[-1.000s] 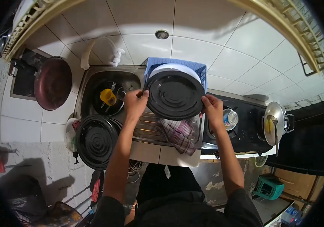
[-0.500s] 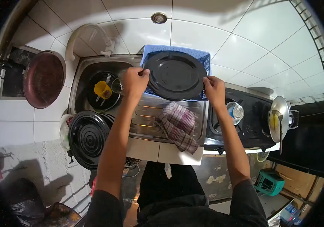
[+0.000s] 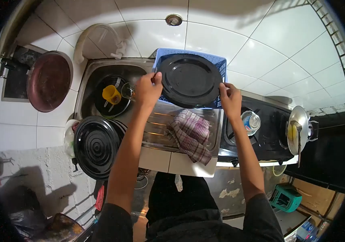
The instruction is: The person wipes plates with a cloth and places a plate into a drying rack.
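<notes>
A round black plate (image 3: 190, 80) lies over the blue basket (image 3: 172, 51) behind the drainboard. My left hand (image 3: 149, 88) pinches the plate's left edge. On the opposite side my right hand (image 3: 231, 99) has its thumb and fingers at the right edge. The plate hides most of the basket's inside. A checked cloth (image 3: 190, 133) is crumpled on the ridged metal drainboard (image 3: 152, 133), below the plate.
The sink (image 3: 89, 88) at left holds a yellow cup (image 3: 111, 94), a glass (image 3: 128, 91) and dark dishes. Black lids (image 3: 95, 148) stand near its front. Right is a stove (image 3: 269, 135) with a plastic cup (image 3: 251, 122) and a pan (image 3: 297, 130). A reddish pan (image 3: 49, 82) hangs left.
The plate has moved back from over the drainboard's rear edge and now covers the white item seen in the basket earlier. Both hands moved with it. The camera view has shifted.
</notes>
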### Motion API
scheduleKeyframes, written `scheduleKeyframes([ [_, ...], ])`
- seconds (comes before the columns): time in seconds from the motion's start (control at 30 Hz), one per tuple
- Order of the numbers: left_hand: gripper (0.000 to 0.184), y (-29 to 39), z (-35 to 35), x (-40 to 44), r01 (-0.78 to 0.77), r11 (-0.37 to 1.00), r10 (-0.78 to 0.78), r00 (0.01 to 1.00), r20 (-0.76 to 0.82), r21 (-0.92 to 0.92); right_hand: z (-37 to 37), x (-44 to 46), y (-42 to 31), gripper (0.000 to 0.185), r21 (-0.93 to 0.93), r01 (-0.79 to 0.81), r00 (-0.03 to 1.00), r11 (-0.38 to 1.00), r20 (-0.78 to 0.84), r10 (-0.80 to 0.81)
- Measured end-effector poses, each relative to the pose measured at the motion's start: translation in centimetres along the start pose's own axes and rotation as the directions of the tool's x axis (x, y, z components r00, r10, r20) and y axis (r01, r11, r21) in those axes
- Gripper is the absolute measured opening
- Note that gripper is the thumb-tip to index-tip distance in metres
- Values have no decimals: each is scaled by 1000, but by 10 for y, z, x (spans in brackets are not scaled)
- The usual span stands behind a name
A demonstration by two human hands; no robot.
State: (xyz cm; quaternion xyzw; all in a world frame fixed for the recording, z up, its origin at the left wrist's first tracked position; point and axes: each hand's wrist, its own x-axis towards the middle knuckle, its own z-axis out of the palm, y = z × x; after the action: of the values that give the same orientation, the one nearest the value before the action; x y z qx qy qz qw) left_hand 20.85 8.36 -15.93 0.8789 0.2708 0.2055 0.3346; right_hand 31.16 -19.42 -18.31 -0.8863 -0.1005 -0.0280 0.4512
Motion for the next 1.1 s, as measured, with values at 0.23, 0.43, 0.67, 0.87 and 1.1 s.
scheduleKeyframes([
  [0.23,26,25,-73,-111,91,902,-84,996,33,-423,-24,-82,15,24,338,-3,998,941,59,-18],
  [0.43,23,22,-160,-207,193,927,-244,962,-125,-323,-29,-159,1,14,301,-70,964,951,267,-13],
  [0.67,31,-69,-225,-259,458,877,-270,720,-639,146,31,-186,-114,16,319,173,837,932,452,-310],
  [0.87,47,-108,-237,-273,599,796,-415,647,-640,88,116,-202,-185,27,469,26,777,883,546,-313],
  [1.1,43,-129,-248,-280,586,798,-567,651,-505,-141,145,-207,-203,27,395,63,824,916,498,-271],
])
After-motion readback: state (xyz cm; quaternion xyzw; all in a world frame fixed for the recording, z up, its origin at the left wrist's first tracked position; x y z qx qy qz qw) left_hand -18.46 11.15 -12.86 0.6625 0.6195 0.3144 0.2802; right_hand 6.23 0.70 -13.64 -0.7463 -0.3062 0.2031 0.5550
